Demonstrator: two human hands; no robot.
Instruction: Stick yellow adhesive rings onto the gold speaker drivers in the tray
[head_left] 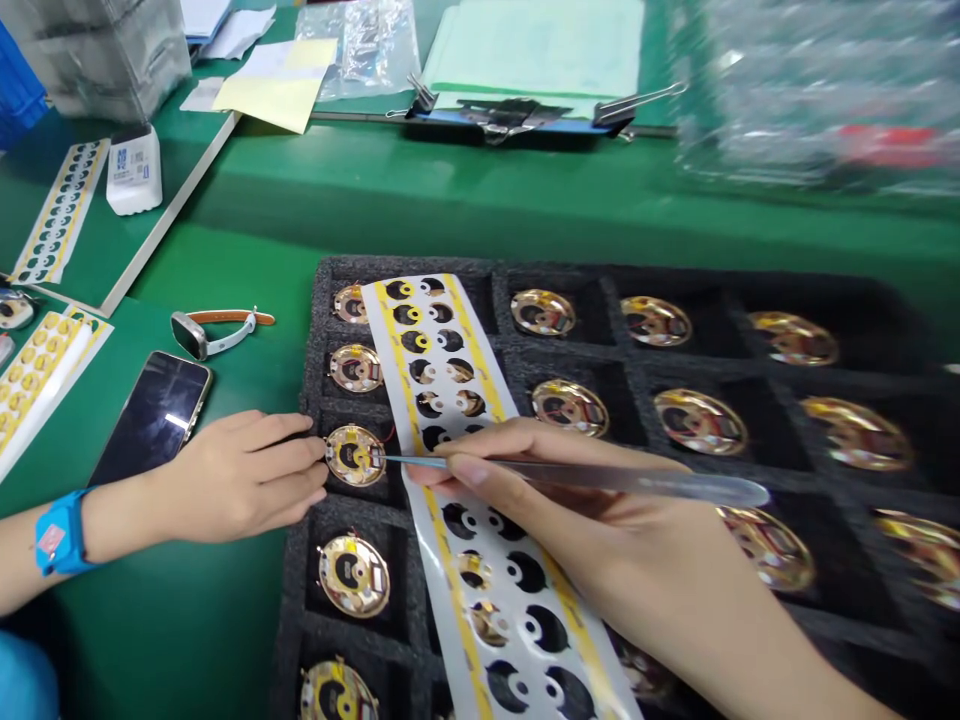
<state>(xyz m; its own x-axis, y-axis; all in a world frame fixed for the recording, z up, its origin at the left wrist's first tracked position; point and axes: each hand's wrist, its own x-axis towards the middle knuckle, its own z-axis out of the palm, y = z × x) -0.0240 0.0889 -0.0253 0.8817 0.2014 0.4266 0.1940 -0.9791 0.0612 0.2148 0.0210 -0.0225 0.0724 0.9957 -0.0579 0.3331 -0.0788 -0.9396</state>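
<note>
My right hand (555,500) pinches a pair of metal tweezers (622,482) above a sticker sheet (469,445) of black and yellow pieces. The tweezers' tips reach the right side of a round gold watch part (355,456) in the left column of a black foam tray (319,330). My left hand (244,475) rests at the tray's left edge, fingers extended and fingertips by that same part; nothing shows in it. Other gold parts (354,575) sit in the tray's compartments. The sheet lies slanted across the tray, partly hidden under my right hand.
Left of the tray lie a phone (157,410) and a wristwatch (214,330). Further left are more sticker sheets (60,215) and a white box (135,172). Behind the tray are a clipboard with papers (536,50) and clear plastic trays (817,100).
</note>
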